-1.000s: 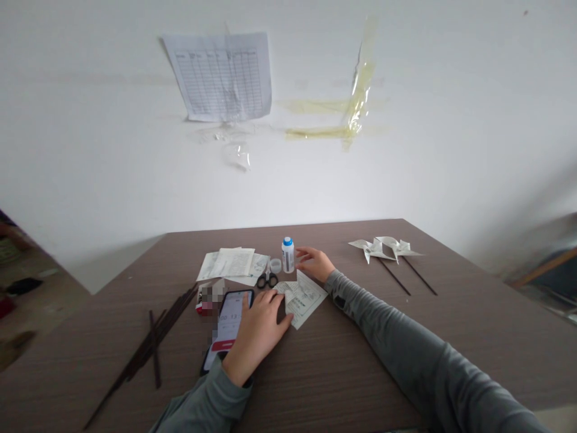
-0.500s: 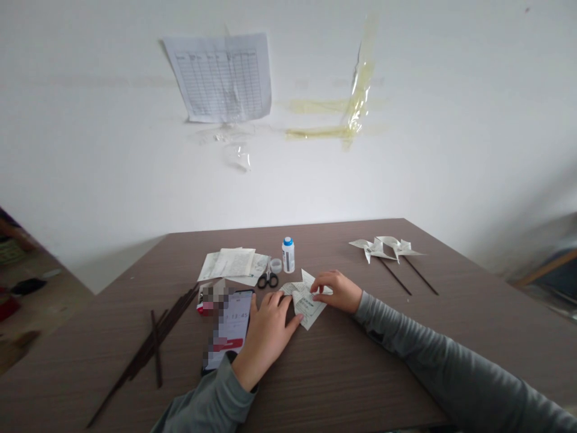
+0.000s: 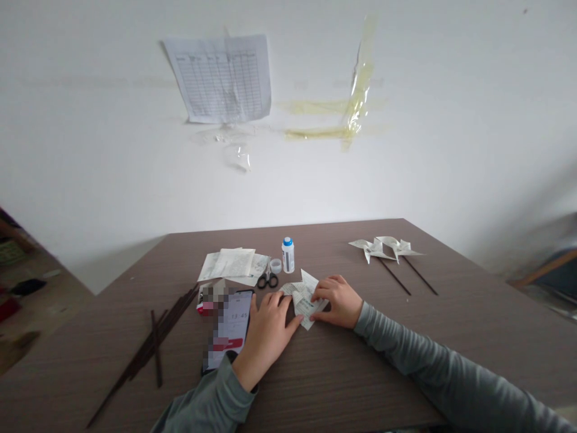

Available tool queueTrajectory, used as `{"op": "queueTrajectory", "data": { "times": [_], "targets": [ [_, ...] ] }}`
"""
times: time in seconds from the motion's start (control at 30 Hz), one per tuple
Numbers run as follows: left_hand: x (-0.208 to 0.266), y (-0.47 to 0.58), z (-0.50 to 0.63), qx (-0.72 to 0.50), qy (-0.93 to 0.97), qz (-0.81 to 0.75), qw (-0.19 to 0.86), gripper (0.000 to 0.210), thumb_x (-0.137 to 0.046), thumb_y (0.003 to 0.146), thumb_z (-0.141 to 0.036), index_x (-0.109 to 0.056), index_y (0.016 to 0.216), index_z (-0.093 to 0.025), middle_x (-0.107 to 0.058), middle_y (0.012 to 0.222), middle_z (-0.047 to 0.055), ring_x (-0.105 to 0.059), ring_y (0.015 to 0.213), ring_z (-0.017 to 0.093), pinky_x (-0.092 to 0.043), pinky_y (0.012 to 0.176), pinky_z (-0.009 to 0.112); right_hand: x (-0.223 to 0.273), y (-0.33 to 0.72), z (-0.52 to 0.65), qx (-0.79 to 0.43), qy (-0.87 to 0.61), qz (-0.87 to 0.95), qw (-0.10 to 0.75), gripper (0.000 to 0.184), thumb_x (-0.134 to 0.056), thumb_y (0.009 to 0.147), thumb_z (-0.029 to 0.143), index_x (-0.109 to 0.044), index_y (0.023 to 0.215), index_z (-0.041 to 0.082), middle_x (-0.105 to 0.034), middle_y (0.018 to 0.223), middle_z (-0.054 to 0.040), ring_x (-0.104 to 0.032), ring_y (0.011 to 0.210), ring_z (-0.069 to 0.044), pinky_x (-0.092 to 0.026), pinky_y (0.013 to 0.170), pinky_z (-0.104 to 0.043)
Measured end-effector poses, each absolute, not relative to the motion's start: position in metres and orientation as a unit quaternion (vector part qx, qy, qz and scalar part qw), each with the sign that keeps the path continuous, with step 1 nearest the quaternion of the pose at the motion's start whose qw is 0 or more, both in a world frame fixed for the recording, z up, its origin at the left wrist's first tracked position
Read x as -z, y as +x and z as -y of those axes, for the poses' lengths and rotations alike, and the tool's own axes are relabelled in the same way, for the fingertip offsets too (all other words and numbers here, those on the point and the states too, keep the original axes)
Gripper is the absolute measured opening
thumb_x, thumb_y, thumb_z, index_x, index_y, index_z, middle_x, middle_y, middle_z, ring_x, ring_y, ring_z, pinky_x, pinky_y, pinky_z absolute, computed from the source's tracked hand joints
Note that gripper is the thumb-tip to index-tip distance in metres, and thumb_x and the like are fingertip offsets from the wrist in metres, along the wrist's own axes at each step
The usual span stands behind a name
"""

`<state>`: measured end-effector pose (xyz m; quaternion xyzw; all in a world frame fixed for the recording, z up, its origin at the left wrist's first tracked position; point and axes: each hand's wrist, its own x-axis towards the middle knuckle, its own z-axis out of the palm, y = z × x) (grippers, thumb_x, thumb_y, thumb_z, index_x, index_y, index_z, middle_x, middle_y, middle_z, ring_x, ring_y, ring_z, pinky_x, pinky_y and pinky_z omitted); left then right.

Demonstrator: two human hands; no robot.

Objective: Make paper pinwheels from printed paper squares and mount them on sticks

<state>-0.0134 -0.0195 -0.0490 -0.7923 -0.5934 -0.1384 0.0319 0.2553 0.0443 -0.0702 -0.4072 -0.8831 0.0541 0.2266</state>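
A printed paper pinwheel (image 3: 305, 304), partly folded with raised points, lies on the table between my hands. My left hand (image 3: 269, 322) rests at its left side, fingers spread and thumb tip at the lower edge. Curled over the right side of the paper is my right hand (image 3: 338, 302), its thumb and fingertips closed at that edge; the right corner is hidden behind the hand. Black-handled scissors (image 3: 267, 280), a small clear tape roll (image 3: 275, 265) and a white bottle with a blue cap (image 3: 288, 255) stand just beyond the paper.
A phone (image 3: 234, 331) lies beside my left hand, near a small red-and-white box (image 3: 207, 304). Dark sticks (image 3: 151, 346) lie at the left, paper sheets (image 3: 234, 263) behind. Two pinwheels on sticks (image 3: 383, 248) lie at the right. The table (image 3: 315, 385) meets the wall.
My right hand has shifted slightly down; its thumb has moved lower, toward the bottom corner of the paper. My left hand and the paper have stayed in place.
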Motion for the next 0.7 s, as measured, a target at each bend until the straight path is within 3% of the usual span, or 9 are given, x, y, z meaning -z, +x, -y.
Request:
{"op": "queueTrajectory", "data": {
  "times": [0.3,0.57,0.7],
  "targets": [
    [0.047,-0.013,0.019,0.126,-0.797,0.589,0.034,0.042,-0.084,0.117,-0.033,-0.093,0.158,-0.033,-0.09,0.168,0.014,-0.082,0.159,0.044,-0.056,0.148,0.079,0.071,0.254,-0.043,-0.049,-0.43,0.872,0.227,0.043,-0.115,0.092,0.068,-0.099,0.115,0.035,-0.097,0.117,-0.0058,-0.092,0.118,-0.039,-0.064,0.128,-0.061],
    [0.038,-0.011,0.023,0.111,-0.795,0.596,0.017,0.041,-0.08,0.12,-0.035,-0.092,0.16,-0.033,-0.088,0.173,0.014,-0.079,0.164,0.045,-0.053,0.151,0.079,0.069,0.255,-0.043,-0.067,-0.418,0.877,0.229,0.028,-0.107,0.104,0.05,-0.096,0.119,0.029,-0.095,0.112,-0.0075,-0.091,0.111,-0.034,-0.061,0.136,-0.068],
    [0.034,-0.011,0.024,0.106,-0.795,0.598,0.009,0.04,-0.08,0.121,-0.034,-0.091,0.16,-0.032,-0.087,0.174,0.014,-0.078,0.165,0.044,-0.051,0.152,0.079,0.066,0.256,-0.041,-0.074,-0.416,0.875,0.239,0.022,-0.098,0.101,0.03,-0.097,0.122,0.029,-0.096,0.112,-0.0084,-0.091,0.109,-0.034,-0.061,0.139,-0.064]
  ]
}}
